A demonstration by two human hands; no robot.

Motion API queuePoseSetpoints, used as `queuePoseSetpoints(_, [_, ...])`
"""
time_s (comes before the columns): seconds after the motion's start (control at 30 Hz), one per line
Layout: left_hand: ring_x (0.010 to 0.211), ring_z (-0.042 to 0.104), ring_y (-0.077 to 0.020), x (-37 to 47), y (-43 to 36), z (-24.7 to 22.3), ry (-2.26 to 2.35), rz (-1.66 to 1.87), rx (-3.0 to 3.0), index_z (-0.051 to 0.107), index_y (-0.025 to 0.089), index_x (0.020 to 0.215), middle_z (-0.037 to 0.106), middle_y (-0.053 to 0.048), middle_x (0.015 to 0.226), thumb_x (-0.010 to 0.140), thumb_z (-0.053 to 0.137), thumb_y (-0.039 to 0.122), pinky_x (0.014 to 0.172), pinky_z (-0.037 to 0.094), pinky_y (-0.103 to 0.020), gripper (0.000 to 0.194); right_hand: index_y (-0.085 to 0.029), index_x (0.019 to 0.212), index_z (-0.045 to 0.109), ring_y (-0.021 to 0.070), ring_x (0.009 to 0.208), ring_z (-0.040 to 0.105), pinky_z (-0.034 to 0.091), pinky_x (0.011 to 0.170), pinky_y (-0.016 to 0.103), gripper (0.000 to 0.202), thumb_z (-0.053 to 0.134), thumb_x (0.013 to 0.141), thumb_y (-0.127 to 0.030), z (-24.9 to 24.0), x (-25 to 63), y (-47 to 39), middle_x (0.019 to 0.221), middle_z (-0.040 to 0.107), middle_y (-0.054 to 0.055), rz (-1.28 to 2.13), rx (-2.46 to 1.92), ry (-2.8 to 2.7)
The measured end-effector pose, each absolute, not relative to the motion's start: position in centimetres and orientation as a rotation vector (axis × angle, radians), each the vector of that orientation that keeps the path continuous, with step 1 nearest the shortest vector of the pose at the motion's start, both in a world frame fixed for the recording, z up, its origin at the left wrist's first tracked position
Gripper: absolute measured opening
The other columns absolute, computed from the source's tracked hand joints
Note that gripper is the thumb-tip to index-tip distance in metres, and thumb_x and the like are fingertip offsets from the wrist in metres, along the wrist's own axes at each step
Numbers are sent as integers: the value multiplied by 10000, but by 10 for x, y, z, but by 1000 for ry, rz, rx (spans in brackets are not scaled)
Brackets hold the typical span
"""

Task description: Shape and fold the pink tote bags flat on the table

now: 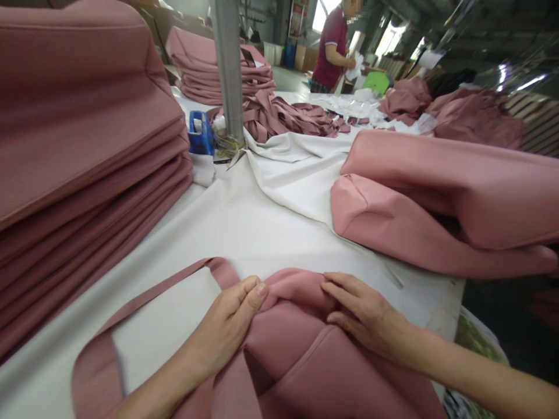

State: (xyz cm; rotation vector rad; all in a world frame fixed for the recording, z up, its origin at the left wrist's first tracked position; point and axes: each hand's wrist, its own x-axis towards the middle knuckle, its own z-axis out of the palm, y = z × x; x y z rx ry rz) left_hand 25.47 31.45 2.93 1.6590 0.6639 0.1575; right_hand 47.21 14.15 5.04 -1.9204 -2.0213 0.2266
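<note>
A sewn pink leatherette cover [305, 361] lies bunched at the front of the table, with a seam running across it. My left hand [238, 305] is closed on its upper edge, thumb pressed down over the folded material. On the other side of the same fold, my right hand [364, 311] has its fingers and thumb around the material in a looser grip; part of the fingertips is hidden in the folds. A flat pink strap [144, 299] loops out over the table, left of my left forearm.
A tall stack of folded pink covers [87, 139] stands at left. Two puffy pink pieces [393, 227] lie at right. Behind are a metal post [227, 70], a blue tape dispenser [201, 134], a heap of pink strips [288, 116] and a standing person [329, 52].
</note>
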Motion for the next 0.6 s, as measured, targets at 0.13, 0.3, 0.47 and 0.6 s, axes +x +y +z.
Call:
queuePoseSetpoints(0.13, [698, 464, -155, 256, 317, 38, 631, 97, 1684, 486, 200, 772, 491, 18, 733, 948, 329, 575, 645, 382, -254, 443, -136, 1238, 498, 296, 1061, 563, 516, 895, 493, 361, 560, 910, -275, 51, 472, 145, 1196, 588, 171, 188, -1887, -2066])
queuePoseSetpoints(0.3, [1245, 455, -232, 256, 335, 55, 234, -32, 1572, 465, 235, 1314, 519, -80, 1311, 877, 507, 596, 1050, 366, -335, 569, -143, 1272, 479, 301, 1084, 526, 482, 919, 503, 419, 590, 910, -321, 59, 473, 148, 1218, 565, 174, 128, -1837, -2109])
queuePoseSetpoints(0.47, [1437, 209, -207, 263, 343, 59, -8, -128, 1439, 412, 240, 1420, 348, -73, 1511, 956, 430, 480, 1194, 101, -382, 523, -165, 1087, 595, 242, 978, 520, 482, 858, 406, 246, 649, 847, -180, 46, 466, 165, 1096, 585, 103, 519, -1906, -2128])
queuePoseSetpoints(0.6, [1436, 212, -254, 264, 343, 47, -23, -127, 1265, 414, 202, 1423, 366, -96, 1504, 864, 594, 525, 1191, 140, -403, 670, -147, 934, 649, 238, 910, 526, 462, 810, 393, 97, 596, 852, -141, 19, 460, 178, 1009, 609, 107, 522, -1993, -2103])
